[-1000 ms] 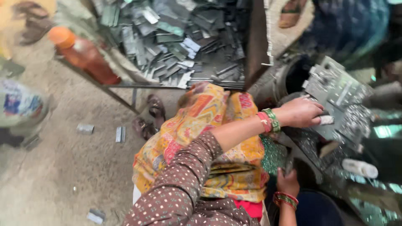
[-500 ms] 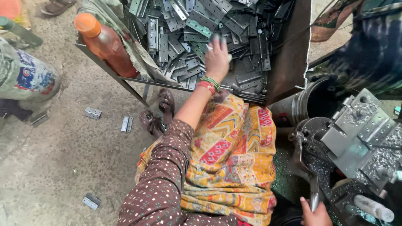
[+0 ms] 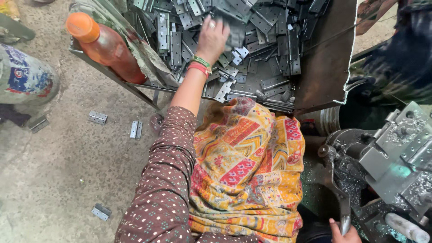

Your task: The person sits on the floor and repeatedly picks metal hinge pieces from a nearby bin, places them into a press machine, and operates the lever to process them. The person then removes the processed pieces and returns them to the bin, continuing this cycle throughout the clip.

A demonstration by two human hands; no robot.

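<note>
My left hand (image 3: 210,39), with bangles at the wrist, is stretched out over a metal tray (image 3: 324,67) heaped with several flat grey hinges (image 3: 270,27). Its fingers are closed on a hinge (image 3: 235,36), which looks blurred beside the hand. At the bottom right edge, my right hand (image 3: 343,233) grips the lower end of a curved lever handle (image 3: 338,189) that belongs to a grey press machine (image 3: 396,153). Only part of that hand shows. A bright patterned cloth (image 3: 247,171) covers my lap between the two arms.
An orange-capped bottle of reddish liquid (image 3: 108,45) leans at the tray's left corner. Loose hinges (image 3: 97,118) (image 3: 135,129) (image 3: 101,212) lie on the concrete floor. A painted round can (image 3: 27,81) stands at the left. Metal shavings cover the machine bed.
My left hand swung from the machine on the right across to the tray and closed on a hinge. My right hand stays low at the lever.
</note>
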